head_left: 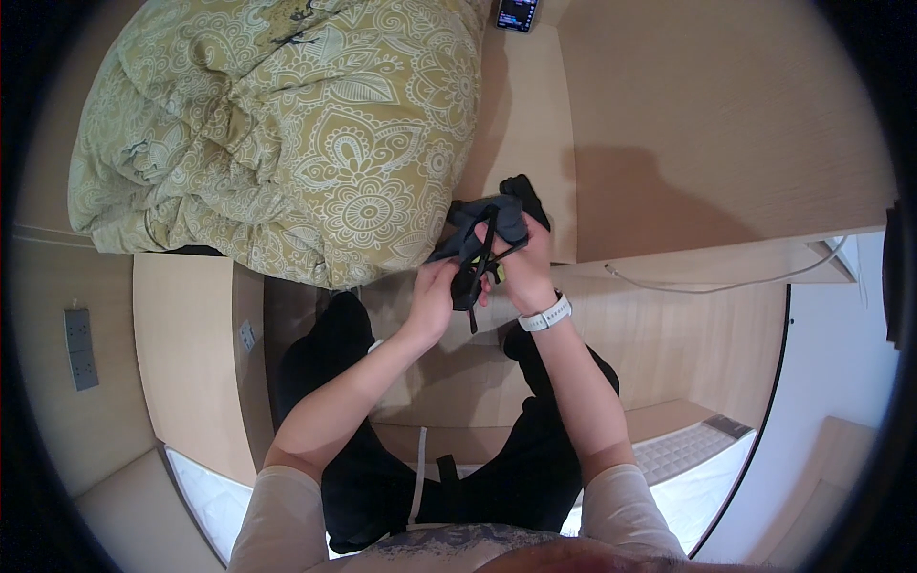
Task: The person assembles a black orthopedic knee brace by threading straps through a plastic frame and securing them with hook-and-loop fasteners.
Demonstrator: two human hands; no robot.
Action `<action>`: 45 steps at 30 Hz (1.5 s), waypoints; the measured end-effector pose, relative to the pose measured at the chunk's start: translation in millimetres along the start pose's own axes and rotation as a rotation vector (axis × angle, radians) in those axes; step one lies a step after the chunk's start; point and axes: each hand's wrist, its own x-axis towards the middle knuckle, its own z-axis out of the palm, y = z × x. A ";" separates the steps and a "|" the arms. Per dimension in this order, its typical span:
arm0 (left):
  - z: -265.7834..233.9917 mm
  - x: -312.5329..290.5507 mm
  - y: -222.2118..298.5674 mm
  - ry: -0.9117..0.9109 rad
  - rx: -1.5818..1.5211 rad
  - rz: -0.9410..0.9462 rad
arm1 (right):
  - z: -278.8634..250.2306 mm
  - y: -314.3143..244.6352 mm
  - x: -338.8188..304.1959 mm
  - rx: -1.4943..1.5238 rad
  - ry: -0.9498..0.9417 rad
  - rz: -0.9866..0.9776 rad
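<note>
Both hands are around a dark grey and black fabric item with straps (506, 222), in front of my body. Its exact kind cannot be made out. My left hand (434, 302) grips its near left side with fingers closed. On the other side, my right hand (528, 272) is wrapped about it, the fingers partly hidden by black straps. A small yellow-green patch shows between the hands. Just beyond the right hand lies a black piece (522, 195); I cannot tell whether it belongs to the same item. A white watch (546, 313) circles my right wrist.
A bulky yellow-green quilt with white patterns (373, 162) fills the far left, close to the hands. A phone with a lit screen (517, 13) lies at the far edge of a light wooden surface (535, 115). A pale cable (707, 286) hangs along the wooden panel at right.
</note>
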 end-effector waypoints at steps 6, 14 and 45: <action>10.4 0.7 7.7 0.018 0.011 -0.092 | -8.6 7.6 5.7 0.056 0.062 -0.186; -6.0 -3.0 6.9 0.059 -0.089 -0.133 | 19.7 -3.2 -12.7 -0.097 0.026 0.153; -2.4 6.3 6.0 -0.003 -0.034 -0.101 | 1.1 6.1 1.5 0.082 0.071 -0.087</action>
